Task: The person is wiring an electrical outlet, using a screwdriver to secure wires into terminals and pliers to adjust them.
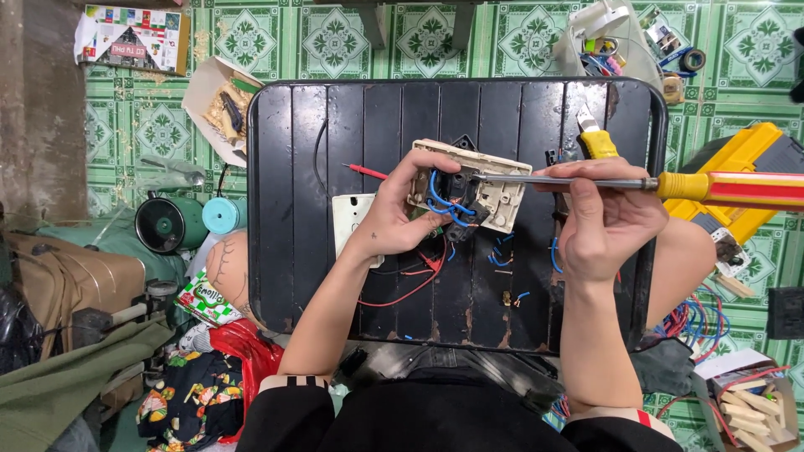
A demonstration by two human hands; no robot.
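Switch plate (502, 194), cream plastic, rectangular, held back side up over the middle of the black slatted tray table (293, 209). Its open rear shows a dark module at the centre with short blue wires (437, 194) looping out of it and back in; the outer frame is pale and ribbed, slightly tilted, far edge toward the top of the view.

Left hand (398, 218): fingers curled around the near left corner of the plate, thumb along the upper edge, closed firmly on it.

Right hand (605, 222): wrapped around the metal shaft of a long screwdriver (578, 181), fingers pinched tight near mid-shaft. The yellow and red handle sticks out past the table's right edge. Shaft lies nearly level; tip sits at the dark module, exact contact point too small to tell.

On the table: a second white plate (347, 219) lying flat just beside the left wrist, red wires (402, 293) trailing below the hand, loose blue wire offcuts (501, 251) near the middle, yellow-handled pliers (596, 141) beyond the right hand.

Floor is green patterned tile (335, 38); a yellow tool case (745, 155) lies to the right.
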